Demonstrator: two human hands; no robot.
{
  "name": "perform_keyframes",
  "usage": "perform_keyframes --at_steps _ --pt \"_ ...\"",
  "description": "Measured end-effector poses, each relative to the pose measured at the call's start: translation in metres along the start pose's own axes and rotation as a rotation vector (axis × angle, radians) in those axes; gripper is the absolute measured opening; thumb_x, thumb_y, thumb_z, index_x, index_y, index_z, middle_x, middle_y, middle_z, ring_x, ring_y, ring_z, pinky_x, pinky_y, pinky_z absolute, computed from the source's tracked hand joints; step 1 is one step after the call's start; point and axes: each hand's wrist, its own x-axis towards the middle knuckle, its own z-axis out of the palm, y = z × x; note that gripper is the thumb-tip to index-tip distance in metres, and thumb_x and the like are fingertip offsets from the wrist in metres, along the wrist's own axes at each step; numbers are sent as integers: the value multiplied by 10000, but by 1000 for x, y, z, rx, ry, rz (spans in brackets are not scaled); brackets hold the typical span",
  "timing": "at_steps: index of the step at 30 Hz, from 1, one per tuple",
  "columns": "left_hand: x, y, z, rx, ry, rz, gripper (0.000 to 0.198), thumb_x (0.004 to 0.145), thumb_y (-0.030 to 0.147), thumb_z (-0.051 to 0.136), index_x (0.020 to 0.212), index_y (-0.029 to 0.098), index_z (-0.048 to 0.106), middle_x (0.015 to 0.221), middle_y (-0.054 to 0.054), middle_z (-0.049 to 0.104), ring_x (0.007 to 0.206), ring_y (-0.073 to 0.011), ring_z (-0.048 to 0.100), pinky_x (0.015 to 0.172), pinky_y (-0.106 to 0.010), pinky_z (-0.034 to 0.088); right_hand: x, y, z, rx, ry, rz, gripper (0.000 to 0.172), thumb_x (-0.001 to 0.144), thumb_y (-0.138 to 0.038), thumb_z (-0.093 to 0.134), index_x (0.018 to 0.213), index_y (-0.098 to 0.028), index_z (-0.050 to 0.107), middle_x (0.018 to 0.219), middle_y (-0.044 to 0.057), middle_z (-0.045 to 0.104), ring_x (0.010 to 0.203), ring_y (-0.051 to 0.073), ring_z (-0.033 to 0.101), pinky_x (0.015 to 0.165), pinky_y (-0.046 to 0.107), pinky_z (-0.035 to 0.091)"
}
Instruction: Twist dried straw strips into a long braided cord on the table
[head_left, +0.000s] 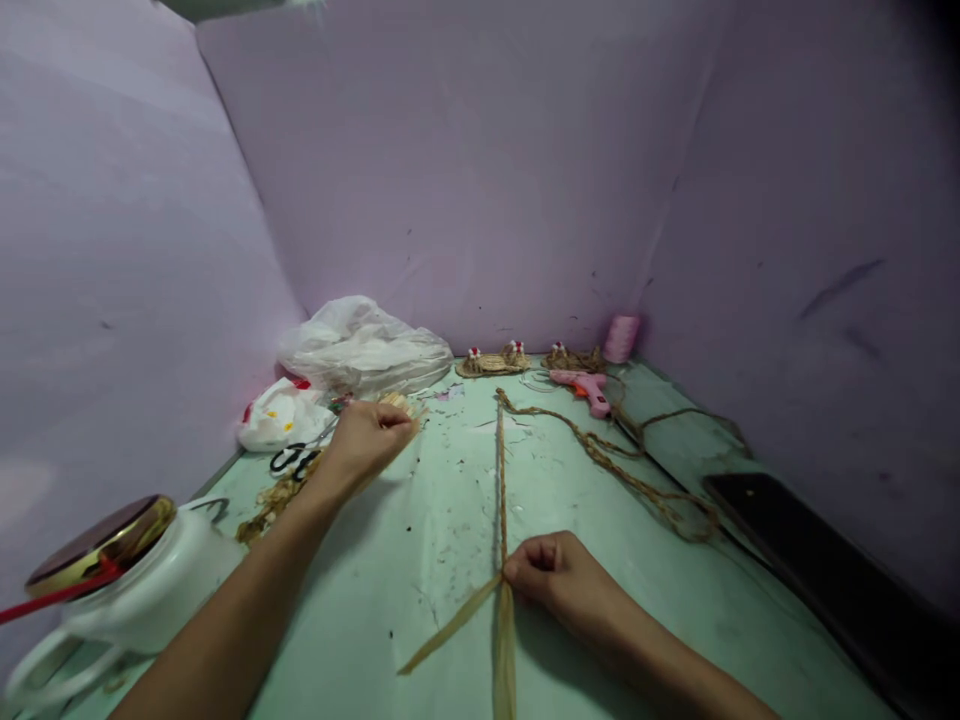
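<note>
My right hand (559, 575) pinches a twisted natural-fibre cord (502, 480) where it splits into two flat loose strips. One strip (450, 625) slants down to the left, and the other strip (505, 650) hangs toward the near edge. From the pinch the cord runs straight away from me, bends at its far end and trails right as a loose tan length (600, 450). Further off on the left, my left hand (369, 440) is closed in a pinch beside a pale bundle (395, 401). Whatever its fingertips hold is too small to make out.
At the left are a white pitcher (161, 575) with a gold-rimmed lid, scissors (296, 460) and a white plastic bag (360, 345). Woven slippers (491, 364), a pink glue gun (583, 388) and a pink thread spool (621, 338) line the back. A black phone (810, 560) lies right.
</note>
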Motion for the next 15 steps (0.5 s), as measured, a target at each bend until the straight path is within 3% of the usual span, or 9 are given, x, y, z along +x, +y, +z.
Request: perform_keyframes --at_steps 3,5,9,15 --pt "-25 14 1 0 -130 63 252 647 316 507 703 157 695 653 -15 656 605 -148 546 579 -224 365 -1 1 0 17 -7 -23 180 587 -253 569 480 -127 498 413 -37 400 399 39 273 411 201 182" --pt "-29 12 7 39 -127 104 253 663 308 484 697 170 693 671 -29 657 619 -149 544 594 -227 361 -2 1 0 17 -7 -28 183 586 -266 571 485 -129 503 417 -35 401 402 42 271 412 204 179" --pt "-10 -19 22 83 30 78 287 680 323 455 692 150 685 663 -39 635 625 -152 522 594 -228 344 -3 0 0 9 7 -31 175 573 -272 568 484 -133 511 435 -22 430 421 54 306 430 209 205" --pt "15 -62 25 -272 -27 -131 385 662 385 485 836 96 672 466 33 471 450 -90 367 466 -203 284 -1 2 0 8 0 -29 184 569 -285 577 484 -134 515 437 -22 437 418 52 302 426 206 208"
